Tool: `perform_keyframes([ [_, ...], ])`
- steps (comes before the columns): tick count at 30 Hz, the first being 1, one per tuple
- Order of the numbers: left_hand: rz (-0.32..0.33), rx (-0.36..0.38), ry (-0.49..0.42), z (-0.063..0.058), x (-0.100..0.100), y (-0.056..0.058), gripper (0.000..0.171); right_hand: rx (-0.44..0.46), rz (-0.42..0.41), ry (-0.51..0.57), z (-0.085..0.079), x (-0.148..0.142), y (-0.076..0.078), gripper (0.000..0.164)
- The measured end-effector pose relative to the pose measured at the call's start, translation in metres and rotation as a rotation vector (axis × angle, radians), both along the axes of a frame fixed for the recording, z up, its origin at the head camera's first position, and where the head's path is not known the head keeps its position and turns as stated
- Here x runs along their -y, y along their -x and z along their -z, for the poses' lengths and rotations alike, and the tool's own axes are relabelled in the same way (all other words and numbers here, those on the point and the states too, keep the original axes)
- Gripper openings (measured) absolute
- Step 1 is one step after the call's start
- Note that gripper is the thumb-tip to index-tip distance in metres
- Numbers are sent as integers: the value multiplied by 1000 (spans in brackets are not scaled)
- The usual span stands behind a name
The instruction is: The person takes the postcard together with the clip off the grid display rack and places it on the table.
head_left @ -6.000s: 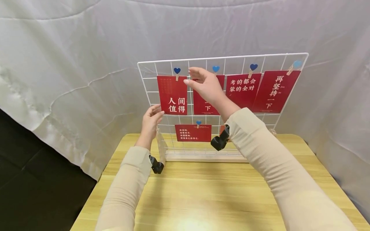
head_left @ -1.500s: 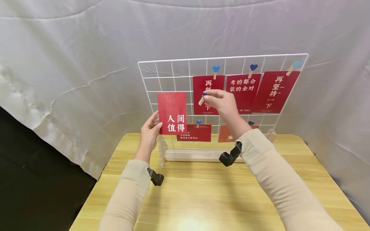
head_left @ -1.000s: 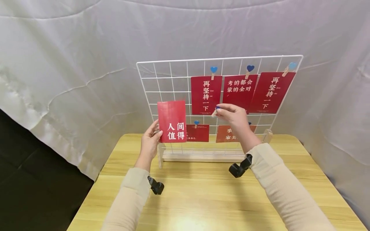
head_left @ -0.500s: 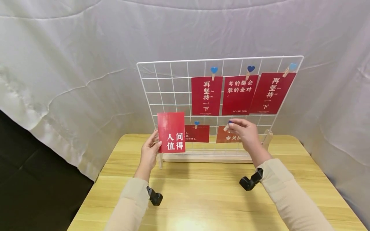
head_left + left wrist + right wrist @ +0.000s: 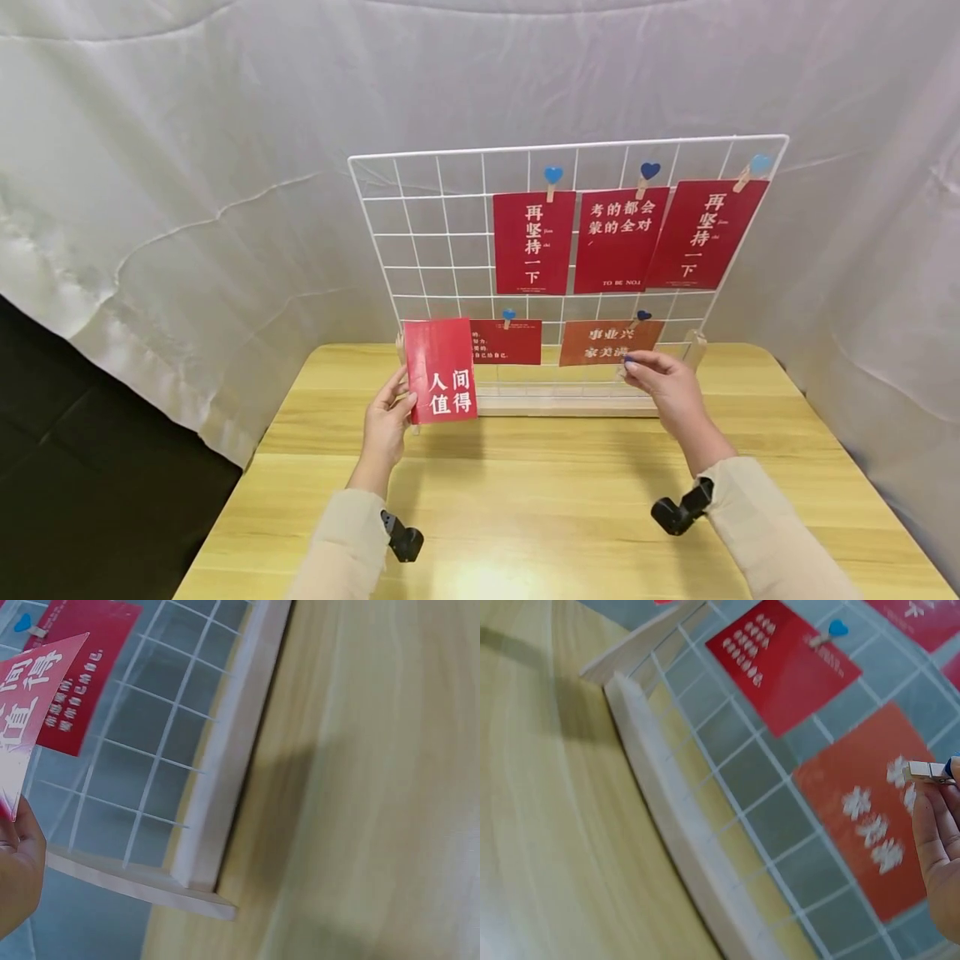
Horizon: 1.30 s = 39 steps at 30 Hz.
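We note the left hand [image 5: 385,427] gripping the red card [image 5: 439,362], near-upright lengthwise, well left of the clothespin [image 5: 927,771] pinched in the right hand's [image 5: 671,400] fingertips.

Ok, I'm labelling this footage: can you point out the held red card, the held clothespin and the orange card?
Held red card [image 5: 441,367]: head view, middle of its printed front.
Held clothespin [image 5: 921,771]: right wrist view, its pale wooden body.
Orange card [image 5: 611,342]: head view, middle of its front.
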<state>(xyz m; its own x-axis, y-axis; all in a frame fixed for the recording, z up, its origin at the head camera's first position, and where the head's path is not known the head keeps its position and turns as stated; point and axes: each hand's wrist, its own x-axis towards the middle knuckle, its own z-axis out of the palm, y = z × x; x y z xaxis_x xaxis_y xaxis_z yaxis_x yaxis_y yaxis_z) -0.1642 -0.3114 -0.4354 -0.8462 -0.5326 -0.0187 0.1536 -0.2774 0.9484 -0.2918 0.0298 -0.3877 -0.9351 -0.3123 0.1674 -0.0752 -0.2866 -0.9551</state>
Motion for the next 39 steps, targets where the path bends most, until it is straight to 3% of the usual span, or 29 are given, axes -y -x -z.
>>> perform_keyframes([
  [3,-1,29,-13,7,-3,-3,46,-18,15,-21,32,-16,14,17],
  [7,-4,53,-15,16,-5,-9,46,-20,5,47,121,-49,68,28],
  [10,-2,67,-17,22,-5,-13,46,11,52,75,178,-69,99,31],
  [12,0,87,-14,26,-5,-16,47,23,102,28,193,-77,100,36],
  [14,-4,106,-11,32,-5,-18,47,32,107,22,197,-83,93,37],
  [15,-5,111,0,38,-3,-19,48,33,74,49,179,-81,75,33],
  [19,36,43,22,97,18,-11,49,36,27,70,169,-88,52,25],
  [21,50,14,29,114,23,-12,50,48,42,83,171,-91,46,24],
  [22,58,2,26,118,23,-14,51,53,85,56,188,-96,56,26],
  [26,13,47,27,84,3,-34,48,83,148,43,196,-102,49,26],
  [29,-5,79,10,72,-5,-43,46,102,170,28,195,-106,39,25],
  [39,-5,141,23,85,-5,-56,48,204,262,-123,194,-121,16,19],
])
